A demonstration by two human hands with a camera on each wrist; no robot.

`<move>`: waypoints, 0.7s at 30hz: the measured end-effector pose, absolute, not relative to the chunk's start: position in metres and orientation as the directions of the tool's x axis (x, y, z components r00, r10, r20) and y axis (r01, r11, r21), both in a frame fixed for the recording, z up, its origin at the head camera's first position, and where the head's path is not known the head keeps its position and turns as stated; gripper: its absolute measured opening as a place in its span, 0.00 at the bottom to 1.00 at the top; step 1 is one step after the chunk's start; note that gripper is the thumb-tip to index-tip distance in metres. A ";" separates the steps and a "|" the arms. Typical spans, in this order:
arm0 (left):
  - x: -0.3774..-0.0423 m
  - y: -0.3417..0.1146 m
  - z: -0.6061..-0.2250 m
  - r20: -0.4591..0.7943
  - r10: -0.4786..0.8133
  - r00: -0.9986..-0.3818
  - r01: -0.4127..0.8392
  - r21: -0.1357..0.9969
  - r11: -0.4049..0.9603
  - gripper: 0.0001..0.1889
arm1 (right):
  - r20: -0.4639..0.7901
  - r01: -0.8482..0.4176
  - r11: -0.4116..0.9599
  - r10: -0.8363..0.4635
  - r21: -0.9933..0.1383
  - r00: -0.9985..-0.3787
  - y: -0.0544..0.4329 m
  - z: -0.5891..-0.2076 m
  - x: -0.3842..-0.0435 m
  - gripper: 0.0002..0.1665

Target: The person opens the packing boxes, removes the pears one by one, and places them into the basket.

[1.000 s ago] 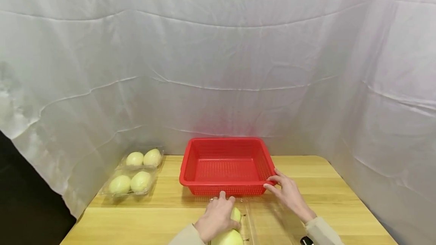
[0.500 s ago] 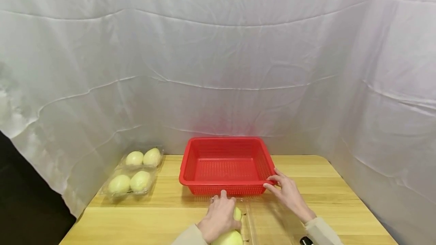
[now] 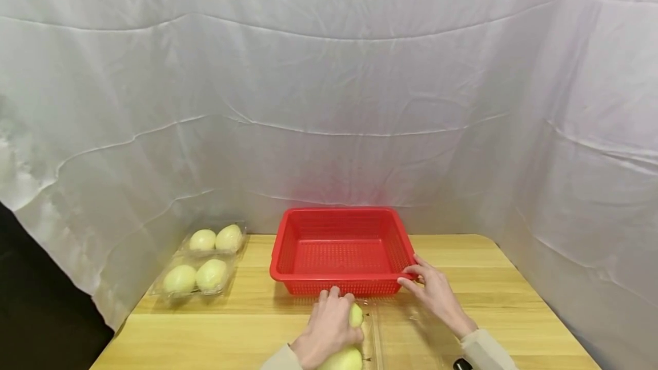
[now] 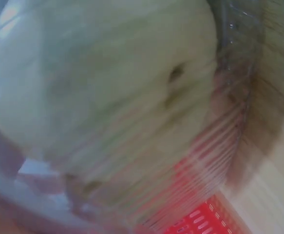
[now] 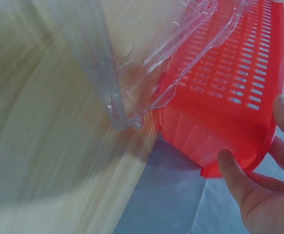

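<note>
A clear plastic box (image 3: 377,336) lies lid-open at the table's front, holding pale yellow-green pears. My left hand (image 3: 326,327) reaches over the far pear (image 3: 356,316) and grips it, fingers bent over its far side and thumb to the right. The near pear (image 3: 344,360) sits just below the hand. In the left wrist view a pear (image 4: 127,83) fills most of the frame, seen through clear plastic. My right hand (image 3: 437,296) pinches the front right corner of a red perforated basket (image 3: 341,276); in the right wrist view, thumb and fingers (image 5: 234,170) hold the rim.
Clear boxes of pears (image 3: 195,276) stand at the table's left. Pale curtains (image 3: 329,101) enclose the back and sides. A small black object (image 3: 462,364) shows by the right sleeve. The clear lid (image 5: 180,63) lies against the basket's front.
My left hand's fingers have bent further over the far pear, and the hand has shifted slightly left. The pears and open box have shifted slightly left too. The right hand stays on the basket corner.
</note>
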State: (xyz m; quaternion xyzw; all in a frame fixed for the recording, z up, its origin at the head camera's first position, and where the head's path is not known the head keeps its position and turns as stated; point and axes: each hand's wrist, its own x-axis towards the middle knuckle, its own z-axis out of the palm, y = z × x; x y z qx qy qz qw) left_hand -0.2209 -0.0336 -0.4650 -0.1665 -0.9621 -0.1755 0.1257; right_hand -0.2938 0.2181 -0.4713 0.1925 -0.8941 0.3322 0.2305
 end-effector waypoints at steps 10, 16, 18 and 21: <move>-0.221 -0.044 -0.451 0.372 0.254 -0.893 0.397 0.384 0.834 0.25 | 0.544 -0.491 0.723 -0.189 -0.486 -0.818 0.218 -0.471 -0.293 0.08; -0.219 -0.054 -0.440 0.365 0.226 -0.903 0.392 0.485 0.782 0.32 | 0.554 -0.496 0.727 -0.190 -0.475 -0.810 0.218 -0.471 -0.292 0.08; -0.220 -0.057 -0.435 0.367 0.216 -0.905 0.392 0.518 0.760 0.31 | 0.554 -0.496 0.726 -0.191 -0.477 -0.811 0.218 -0.471 -0.292 0.08; -0.223 -0.063 -0.427 0.369 0.197 -0.908 0.388 0.570 0.724 0.29 | 0.550 -0.495 0.723 -0.190 -0.482 -0.813 0.218 -0.471 -0.292 0.08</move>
